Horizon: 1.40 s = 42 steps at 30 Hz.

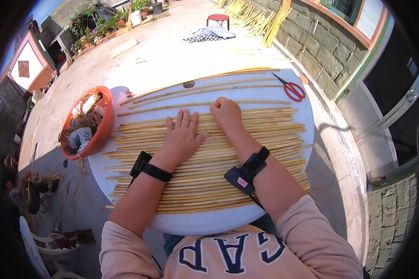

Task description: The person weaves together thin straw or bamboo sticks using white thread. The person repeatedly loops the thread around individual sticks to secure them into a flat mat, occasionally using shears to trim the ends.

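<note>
A row of long straw-coloured stalks lies side by side across a round white table. My left hand rests flat on the upper part of this row, fingers spread. Beside it, my right hand is closed into a fist at the row's far edge; whatever its fingers may grip is hidden. Just beyond the hands runs a separate single stalk, passing close to the right knuckles. A few more loose stalks lie farther back. Red-handled scissors sit at the table's far right, blades partly apart.
An orange basket with bundled fibres and cloth stands against the table's left side. Farther off are a red stool, a heap of cloth and stalks leaning on a stone wall. A person sits at the far left. A white chair is lower left.
</note>
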Each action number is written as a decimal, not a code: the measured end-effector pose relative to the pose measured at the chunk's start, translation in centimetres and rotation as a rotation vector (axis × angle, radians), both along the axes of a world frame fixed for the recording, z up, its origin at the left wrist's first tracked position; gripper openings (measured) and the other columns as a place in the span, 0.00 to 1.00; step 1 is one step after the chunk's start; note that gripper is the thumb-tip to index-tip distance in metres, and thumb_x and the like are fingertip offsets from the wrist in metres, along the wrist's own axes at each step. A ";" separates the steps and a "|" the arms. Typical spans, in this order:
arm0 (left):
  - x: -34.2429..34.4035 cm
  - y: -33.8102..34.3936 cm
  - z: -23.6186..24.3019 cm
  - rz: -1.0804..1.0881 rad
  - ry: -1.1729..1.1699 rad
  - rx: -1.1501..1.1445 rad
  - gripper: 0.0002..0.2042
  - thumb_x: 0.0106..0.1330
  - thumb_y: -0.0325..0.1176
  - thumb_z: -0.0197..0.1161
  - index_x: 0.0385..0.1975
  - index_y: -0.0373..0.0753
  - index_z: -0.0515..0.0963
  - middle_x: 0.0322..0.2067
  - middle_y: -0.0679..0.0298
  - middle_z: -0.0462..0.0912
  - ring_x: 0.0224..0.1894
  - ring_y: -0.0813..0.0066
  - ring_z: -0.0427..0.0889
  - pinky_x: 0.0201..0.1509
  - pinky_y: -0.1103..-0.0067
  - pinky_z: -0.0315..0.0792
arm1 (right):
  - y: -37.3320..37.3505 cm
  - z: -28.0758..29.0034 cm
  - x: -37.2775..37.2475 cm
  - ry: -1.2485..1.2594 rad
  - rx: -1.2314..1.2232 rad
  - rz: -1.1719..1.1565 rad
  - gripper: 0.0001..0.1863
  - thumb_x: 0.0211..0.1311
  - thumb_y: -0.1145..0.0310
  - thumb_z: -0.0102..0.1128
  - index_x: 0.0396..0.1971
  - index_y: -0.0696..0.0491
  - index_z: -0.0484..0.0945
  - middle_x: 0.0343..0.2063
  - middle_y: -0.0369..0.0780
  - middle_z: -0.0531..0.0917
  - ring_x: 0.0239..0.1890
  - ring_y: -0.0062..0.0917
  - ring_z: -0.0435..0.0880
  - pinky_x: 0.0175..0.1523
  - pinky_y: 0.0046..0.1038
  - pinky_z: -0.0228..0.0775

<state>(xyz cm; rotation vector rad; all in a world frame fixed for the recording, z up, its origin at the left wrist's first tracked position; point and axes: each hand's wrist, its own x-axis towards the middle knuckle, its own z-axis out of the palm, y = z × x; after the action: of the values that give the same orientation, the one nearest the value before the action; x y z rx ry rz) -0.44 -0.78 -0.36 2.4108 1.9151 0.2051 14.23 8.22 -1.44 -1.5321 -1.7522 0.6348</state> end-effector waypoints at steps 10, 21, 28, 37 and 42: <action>-0.9 -0.8 4.6 0.072 -0.020 -0.116 0.33 0.65 0.51 0.52 0.63 0.33 0.56 0.62 0.39 0.55 0.67 0.47 0.50 0.68 0.59 0.47 | -0.1 -0.2 -0.1 -0.012 0.051 0.015 0.07 0.51 0.65 0.55 0.22 0.53 0.78 0.23 0.45 0.82 0.31 0.41 0.81 0.38 0.39 0.72; -4.5 11.4 5.9 0.053 -0.227 0.004 0.10 0.57 0.29 0.63 0.38 0.36 0.81 0.35 0.54 0.83 0.37 0.62 0.81 0.43 0.74 0.74 | -0.3 -0.1 -0.5 -0.042 0.075 -0.019 0.08 0.53 0.66 0.55 0.23 0.55 0.78 0.24 0.47 0.81 0.31 0.42 0.81 0.38 0.40 0.73; -2.1 14.5 0.8 0.029 -0.249 0.203 0.05 0.50 0.26 0.65 0.27 0.41 0.82 0.30 0.63 0.81 0.37 0.65 0.80 0.43 0.71 0.73 | -0.5 -0.1 -0.6 -0.010 0.088 -0.046 0.09 0.52 0.64 0.56 0.22 0.54 0.78 0.22 0.45 0.81 0.29 0.42 0.80 0.37 0.39 0.71; -2.4 15.4 0.2 0.059 -0.225 0.269 0.04 0.48 0.27 0.67 0.23 0.39 0.80 0.28 0.62 0.79 0.36 0.64 0.78 0.40 0.72 0.72 | -0.6 0.2 -0.4 0.009 0.045 -0.028 0.09 0.51 0.64 0.57 0.22 0.54 0.79 0.22 0.45 0.81 0.30 0.41 0.80 0.38 0.38 0.72; -2.4 17.7 -0.3 0.069 -0.210 0.400 0.05 0.53 0.31 0.65 0.29 0.42 0.81 0.31 0.61 0.80 0.39 0.64 0.78 0.43 0.71 0.73 | -0.6 -0.1 -0.3 0.025 0.055 -0.022 0.09 0.51 0.64 0.57 0.22 0.54 0.79 0.22 0.45 0.81 0.30 0.41 0.80 0.38 0.39 0.72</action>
<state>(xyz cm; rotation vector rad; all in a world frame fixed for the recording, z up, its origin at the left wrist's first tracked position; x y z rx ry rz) -2.79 16.91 -0.70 2.4203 2.0164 0.8851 13.91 7.66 -1.53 -1.4979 -1.7175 0.5879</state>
